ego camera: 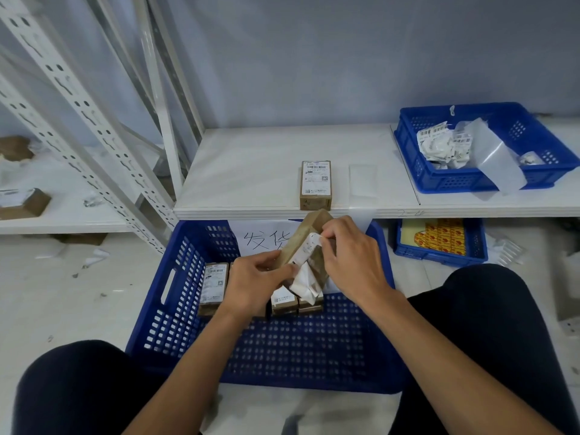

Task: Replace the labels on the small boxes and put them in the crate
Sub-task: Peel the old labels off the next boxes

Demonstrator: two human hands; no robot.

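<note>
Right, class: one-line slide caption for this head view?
Above the blue crate, the left hand holds a small box while the right hand pinches its crumpled label.

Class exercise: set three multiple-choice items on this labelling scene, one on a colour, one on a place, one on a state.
1. The large crate is: A blue; B green; C red.
2. The lone labelled box stands: A inside the crate; B on the white shelf; C on a chair.
3. The label on the held box is: A fully stuck; B partly peeled; C gone.
Answers: 1 A, its walls are blue. 2 B, it stands at the shelf's front edge. 3 B, the right hand pulls it up, crumpled.
</note>
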